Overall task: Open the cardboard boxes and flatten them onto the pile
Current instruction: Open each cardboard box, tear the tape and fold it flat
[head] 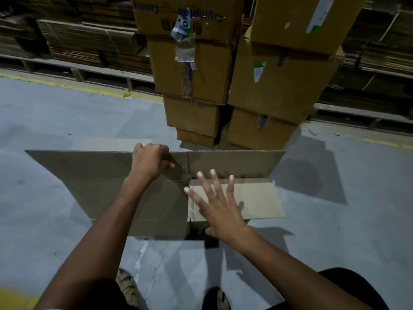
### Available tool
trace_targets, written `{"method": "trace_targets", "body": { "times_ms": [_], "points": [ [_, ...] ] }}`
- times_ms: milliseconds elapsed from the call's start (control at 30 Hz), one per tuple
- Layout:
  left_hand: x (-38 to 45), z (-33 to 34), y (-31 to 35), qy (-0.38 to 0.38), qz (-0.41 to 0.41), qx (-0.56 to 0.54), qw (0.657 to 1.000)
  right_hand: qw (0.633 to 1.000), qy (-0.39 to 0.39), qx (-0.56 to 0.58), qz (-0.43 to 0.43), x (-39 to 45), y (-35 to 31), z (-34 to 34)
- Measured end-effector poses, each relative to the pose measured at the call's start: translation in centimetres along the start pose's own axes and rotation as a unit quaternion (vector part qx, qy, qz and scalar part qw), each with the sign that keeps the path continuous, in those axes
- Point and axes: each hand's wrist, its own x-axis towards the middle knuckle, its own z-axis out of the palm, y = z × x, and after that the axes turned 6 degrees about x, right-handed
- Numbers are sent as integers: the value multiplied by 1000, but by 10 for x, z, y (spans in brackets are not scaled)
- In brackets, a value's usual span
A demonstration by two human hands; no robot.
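Note:
An opened brown cardboard box [98, 182] is spread out in front of me above the grey floor, its long top edge running left to right. My left hand [149, 161] grips that top edge near the middle, fingers curled over it. Over the lighter right flap [259, 198] hovers my right hand [216, 204], fingers straight and spread, holding nothing; I cannot tell whether it touches the flap. Two stacks of closed cardboard boxes [196, 70] stand just behind, one with loose clear tape hanging down its front.
Piles of flattened cardboard [89, 41] on pallets line the back, left and right. A yellow line [67, 87] marks the grey floor before the pallets. My feet [127, 285] are at the bottom edge.

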Motion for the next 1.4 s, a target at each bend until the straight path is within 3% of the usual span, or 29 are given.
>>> {"method": "trace_targets", "body": {
  "times_ms": [133, 333, 567, 867, 1000, 1167, 1400],
  "points": [
    [-2, 1, -1, 10, -4, -12, 1000, 996, 82, 33, 34, 17, 14, -12],
    [-7, 3, -2, 18, 10, -26, 999, 986, 123, 89, 74, 37, 31, -44],
    [-25, -5, 7, 29, 33, -29, 999, 978, 195, 34, 74, 51, 30, -47],
    [-32, -26, 62, 76, 125, 14, 989, 988, 119, 86, 53, 29, 47, -99],
    [-28, -52, 96, 107, 143, -22, 984, 980, 133, 79, 121, -3, 64, -135],
    [-28, -75, 174, 38, 229, -69, 970, 958, 122, 93, 241, -81, 90, -165],
    [-44, -74, 341, 3, 388, -71, 919, 884, 127, 69, 444, -221, 146, -168]
  ]
}}
